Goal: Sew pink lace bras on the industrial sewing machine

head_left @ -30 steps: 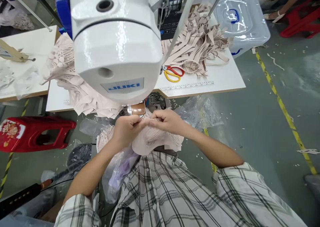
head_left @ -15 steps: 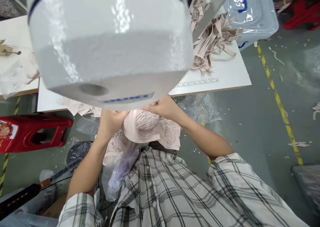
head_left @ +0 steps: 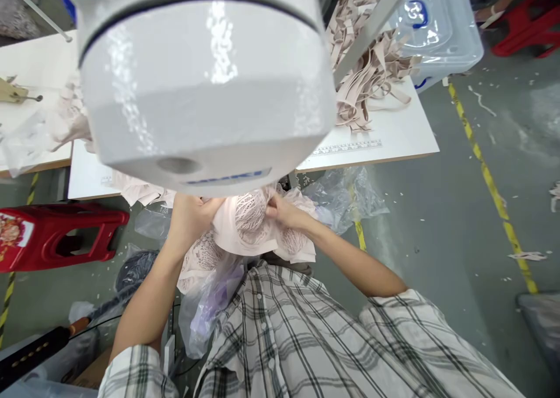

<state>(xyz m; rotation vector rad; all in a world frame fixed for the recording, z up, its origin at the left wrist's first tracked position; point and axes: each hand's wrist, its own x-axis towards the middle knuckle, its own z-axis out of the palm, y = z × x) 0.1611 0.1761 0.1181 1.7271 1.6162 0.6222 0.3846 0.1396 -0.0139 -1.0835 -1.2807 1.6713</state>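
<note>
the left hand gripped the pink lace bra; the right hand pinched its lace near the sewing machine.

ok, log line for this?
left hand: holding pale-pink lace bra | right hand: at its lace, grip unclear | white sewing-machine head: fills upper centre
</note>
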